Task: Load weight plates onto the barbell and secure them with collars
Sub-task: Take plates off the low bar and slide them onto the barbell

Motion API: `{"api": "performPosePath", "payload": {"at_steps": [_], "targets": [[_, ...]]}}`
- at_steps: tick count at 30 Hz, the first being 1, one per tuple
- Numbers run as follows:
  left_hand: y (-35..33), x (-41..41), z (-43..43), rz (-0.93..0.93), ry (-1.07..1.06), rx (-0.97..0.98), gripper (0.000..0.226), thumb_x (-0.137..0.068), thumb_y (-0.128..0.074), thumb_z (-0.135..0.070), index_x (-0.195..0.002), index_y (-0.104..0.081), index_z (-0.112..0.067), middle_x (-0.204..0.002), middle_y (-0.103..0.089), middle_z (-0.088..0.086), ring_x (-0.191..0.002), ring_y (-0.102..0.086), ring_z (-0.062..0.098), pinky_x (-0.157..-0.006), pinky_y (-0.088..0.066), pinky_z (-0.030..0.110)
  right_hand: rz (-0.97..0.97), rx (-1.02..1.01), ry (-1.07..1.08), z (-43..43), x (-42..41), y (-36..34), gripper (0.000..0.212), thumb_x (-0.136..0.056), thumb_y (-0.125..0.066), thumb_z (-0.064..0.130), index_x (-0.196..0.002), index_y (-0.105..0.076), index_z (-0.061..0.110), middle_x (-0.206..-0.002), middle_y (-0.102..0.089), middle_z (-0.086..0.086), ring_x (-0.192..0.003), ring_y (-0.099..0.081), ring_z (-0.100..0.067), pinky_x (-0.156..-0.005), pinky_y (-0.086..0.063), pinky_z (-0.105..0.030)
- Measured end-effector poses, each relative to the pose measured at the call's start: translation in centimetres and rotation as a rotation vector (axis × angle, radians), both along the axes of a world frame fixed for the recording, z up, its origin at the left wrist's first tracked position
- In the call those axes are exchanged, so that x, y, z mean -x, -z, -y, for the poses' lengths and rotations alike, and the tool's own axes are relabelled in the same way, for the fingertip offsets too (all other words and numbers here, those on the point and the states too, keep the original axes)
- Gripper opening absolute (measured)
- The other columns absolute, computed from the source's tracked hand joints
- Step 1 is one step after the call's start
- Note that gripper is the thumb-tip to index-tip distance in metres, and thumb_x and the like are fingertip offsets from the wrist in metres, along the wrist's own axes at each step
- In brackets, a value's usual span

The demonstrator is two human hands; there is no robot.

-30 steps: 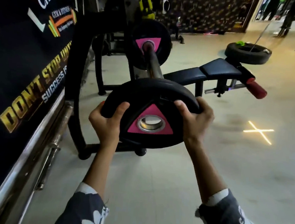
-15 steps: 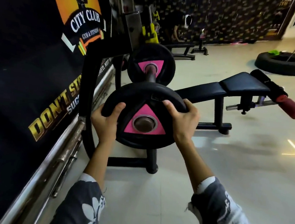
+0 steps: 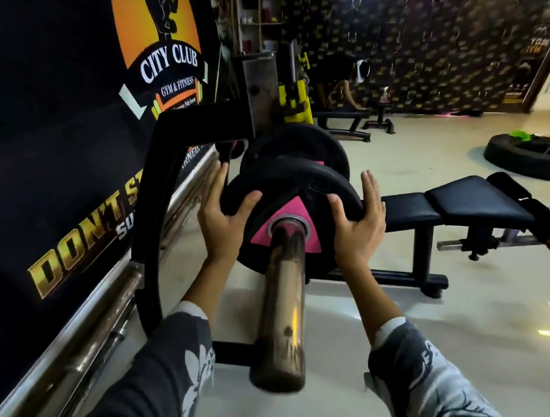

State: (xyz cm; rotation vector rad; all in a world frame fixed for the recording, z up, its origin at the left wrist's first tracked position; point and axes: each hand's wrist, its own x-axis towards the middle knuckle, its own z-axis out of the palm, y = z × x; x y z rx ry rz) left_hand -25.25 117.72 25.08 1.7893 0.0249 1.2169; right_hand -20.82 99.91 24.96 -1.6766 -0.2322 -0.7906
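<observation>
A black weight plate (image 3: 288,189) with a pink triangle around its hole sits on the barbell sleeve (image 3: 283,309), which points toward me. My left hand (image 3: 223,213) presses on the plate's left rim and my right hand (image 3: 358,225) on its right rim, thumbs on the face, fingers stretched along the edges. Behind it a second black plate (image 3: 302,144) rides further up the same sleeve. The bar's far part is hidden behind the plates. No collar is in sight.
The black rack frame (image 3: 154,204) stands left of the bar, against a black banner wall (image 3: 55,156) with a steel rail. A black bench (image 3: 460,198) extends right. A tyre (image 3: 537,158) lies on the floor far right; a person bends at a bench behind.
The plate, held in front of the sleeve's end before, has slid onto the sleeve toward the other plate. My fingers have loosened from a grip to a flat push.
</observation>
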Motion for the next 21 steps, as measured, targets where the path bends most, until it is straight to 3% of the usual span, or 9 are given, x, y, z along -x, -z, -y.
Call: {"api": "performPosePath", "payload": {"at_steps": [4,7,9,11,13,16,21], "targets": [[0.1,-5.5,-2.1,0.024,-0.014,-0.106,0.084,-0.083,-0.053,-0.060,-0.143,-0.031,-0.006,-0.155,-0.016,0.015,-0.144,-0.015,0.022,-0.116,-0.020,0.028,0.012,-0.047,0.000,-1.1,-5.2,-0.3,0.092,-0.072,-0.057,0.059,-0.146,-0.023,0.015,-0.154,-0.026,-0.007,-0.142,-0.022,-0.017,-0.116,-0.022,-0.036],[0.3,-9.0,-3.2,0.010,-0.003,-0.116,0.087,-0.084,-0.050,-0.062,-0.144,-0.026,-0.004,-0.155,-0.014,0.016,-0.144,-0.014,0.025,-0.117,-0.019,0.037,0.025,-0.028,0.027,-1.9,-8.4,-0.5,0.095,-0.074,-0.058,0.059,-0.147,-0.017,0.015,-0.156,-0.019,-0.008,-0.144,-0.017,-0.016,-0.117,-0.020,-0.036],[0.3,-10.8,-3.5,0.006,0.031,-0.096,0.087,-0.084,-0.050,-0.062,-0.143,-0.027,-0.001,-0.154,-0.017,0.019,-0.143,-0.015,0.023,-0.117,-0.017,0.027,0.024,0.002,0.040,-2.4,-10.4,-0.9,0.095,-0.074,-0.058,0.059,-0.147,-0.018,0.013,-0.156,-0.020,-0.009,-0.144,-0.018,-0.020,-0.117,-0.020,-0.037],[0.5,-12.2,-3.7,0.004,0.072,-0.050,0.086,-0.083,-0.053,-0.058,-0.141,-0.030,0.002,-0.152,-0.022,0.020,-0.141,-0.020,0.023,-0.114,-0.018,0.017,0.038,0.046,0.028,-2.6,-11.8,-1.2,0.093,-0.074,-0.057,0.058,-0.146,-0.020,0.012,-0.155,-0.023,-0.009,-0.143,-0.021,-0.021,-0.115,-0.021,-0.033],[0.8,-13.0,-3.8,0.014,0.106,0.008,0.079,-0.081,-0.060,-0.048,-0.136,-0.038,0.005,-0.146,-0.036,0.018,-0.135,-0.035,0.019,-0.108,-0.028,0.014,0.028,0.080,0.003,-2.5,-12.6,-1.3,0.087,-0.073,-0.056,0.059,-0.143,-0.031,0.013,-0.148,-0.038,-0.009,-0.136,-0.036,-0.022,-0.111,-0.030,-0.033],[1.3,-13.4,-3.7,0.016,0.124,0.082,0.063,-0.079,-0.059,-0.040,-0.122,-0.054,0.006,-0.120,-0.061,0.022,-0.111,-0.057,0.022,-0.090,-0.039,0.003,-0.009,0.095,0.029,-2.5,-12.9,-1.0,0.071,-0.070,-0.055,0.061,-0.123,-0.057,0.013,-0.118,-0.066,-0.009,-0.107,-0.062,-0.023,-0.096,-0.047,-0.045],[0.9,-12.9,-3.7,-0.010,0.150,0.098,0.059,-0.080,-0.059,-0.042,-0.120,-0.056,0.001,-0.113,-0.064,0.017,-0.106,-0.058,0.022,-0.088,-0.042,0.005,-0.024,0.047,0.050,-2.6,-12.7,-1.0,0.068,-0.069,-0.056,0.060,-0.114,-0.063,0.008,-0.108,-0.070,-0.010,-0.102,-0.064,-0.022,-0.091,-0.049,-0.034]]}}
